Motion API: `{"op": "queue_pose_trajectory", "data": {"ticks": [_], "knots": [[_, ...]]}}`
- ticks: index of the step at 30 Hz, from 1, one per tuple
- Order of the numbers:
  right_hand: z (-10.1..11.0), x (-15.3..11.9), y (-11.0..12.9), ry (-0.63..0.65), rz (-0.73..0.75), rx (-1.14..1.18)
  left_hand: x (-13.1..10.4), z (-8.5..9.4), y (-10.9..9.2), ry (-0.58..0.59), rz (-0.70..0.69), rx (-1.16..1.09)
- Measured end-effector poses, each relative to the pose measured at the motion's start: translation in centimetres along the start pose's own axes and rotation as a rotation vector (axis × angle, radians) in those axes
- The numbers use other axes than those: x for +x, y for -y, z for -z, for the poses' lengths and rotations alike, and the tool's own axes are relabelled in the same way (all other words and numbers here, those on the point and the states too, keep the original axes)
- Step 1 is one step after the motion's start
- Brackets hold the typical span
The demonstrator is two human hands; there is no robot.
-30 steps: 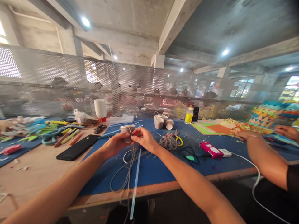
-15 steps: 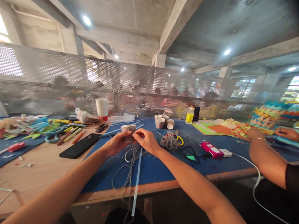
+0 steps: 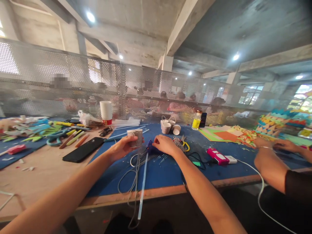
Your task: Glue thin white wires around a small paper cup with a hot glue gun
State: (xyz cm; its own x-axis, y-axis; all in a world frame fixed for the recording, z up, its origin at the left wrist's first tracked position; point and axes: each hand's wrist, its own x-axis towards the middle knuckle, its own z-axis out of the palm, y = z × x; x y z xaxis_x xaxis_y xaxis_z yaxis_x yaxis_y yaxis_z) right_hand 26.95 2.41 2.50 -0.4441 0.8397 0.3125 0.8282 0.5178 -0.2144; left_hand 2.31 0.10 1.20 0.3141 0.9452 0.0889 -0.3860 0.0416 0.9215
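Observation:
My left hand (image 3: 124, 147) is closed around a small paper cup (image 3: 137, 136) wrapped in grey cord, its rim facing up. To its right, my right hand (image 3: 164, 144) is wrapped round a dark blue hot glue gun (image 3: 151, 149), whose nozzle points toward the cup. A long translucent glue stick (image 3: 143, 188) runs from the gun down past the table's edge. Loose grey cord (image 3: 135, 182) hangs beneath the cup, over the same edge. Beyond my right hand lies a tangle of grey cord (image 3: 177, 143) with yellow-handled scissors (image 3: 186, 146).
Several small cups (image 3: 166, 127) stand ahead, near a yellow-labelled bottle (image 3: 196, 121). At left are a black phone (image 3: 84, 149), blue scissors (image 3: 55, 138) and a paper cup stack (image 3: 106, 112). A pink power bank (image 3: 217, 156) lies right, beside another person's arm (image 3: 271, 165).
My right hand has left the cup's side, moved slightly right and now grips the glue gun. The left hand still holds the cup, which shows more of its side.

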Motion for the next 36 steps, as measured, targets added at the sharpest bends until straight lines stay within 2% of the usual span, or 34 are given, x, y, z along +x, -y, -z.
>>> {"op": "queue_pose_trajectory", "data": {"ticks": [2, 4, 10, 14, 17, 22, 25, 28, 32, 36], "knots": [[0.2, -0.5, -0.6, 0.121, -0.004, -0.071, -0.1, -0.2, -0.1, -0.003, -0.005, 0.012], [-0.1, -0.8, -0.7, 0.180, -0.001, -0.110, -0.3, -0.3, -0.2, -0.001, -0.010, 0.016], [-1.1, -1.2, 0.3, 0.163, 0.035, -0.154, -0.4, -0.4, -0.1, 0.005, -0.003, -0.009], [-0.8, -1.8, 0.3, 0.097, 0.036, -0.167, -0.3, -0.2, -0.1, -0.007, 0.018, -0.035], [-0.3, -1.9, -0.5, 0.034, 0.026, -0.095, -0.3, -0.1, -0.2, -0.022, 0.011, -0.050], [0.3, -1.4, -1.2, -0.216, 0.015, 0.218, -0.1, 0.0, -0.3, -0.026, 0.019, -0.096], [0.7, -1.5, -0.4, -0.363, 0.050, 0.480, 0.0, 0.2, -0.3, -0.019, 0.030, -0.098], [1.1, -2.0, 0.8, -0.465, 0.027, 0.578, 0.1, 0.4, -0.2, -0.017, 0.033, -0.092], [1.0, -2.7, 1.7, -0.478, 0.015, 0.573, 0.2, 0.4, 0.0, 0.013, 0.026, -0.074], [0.1, -3.0, 1.8, -0.401, 0.137, 0.611, 0.2, 0.0, 0.1, 0.025, 0.006, -0.004]]}}
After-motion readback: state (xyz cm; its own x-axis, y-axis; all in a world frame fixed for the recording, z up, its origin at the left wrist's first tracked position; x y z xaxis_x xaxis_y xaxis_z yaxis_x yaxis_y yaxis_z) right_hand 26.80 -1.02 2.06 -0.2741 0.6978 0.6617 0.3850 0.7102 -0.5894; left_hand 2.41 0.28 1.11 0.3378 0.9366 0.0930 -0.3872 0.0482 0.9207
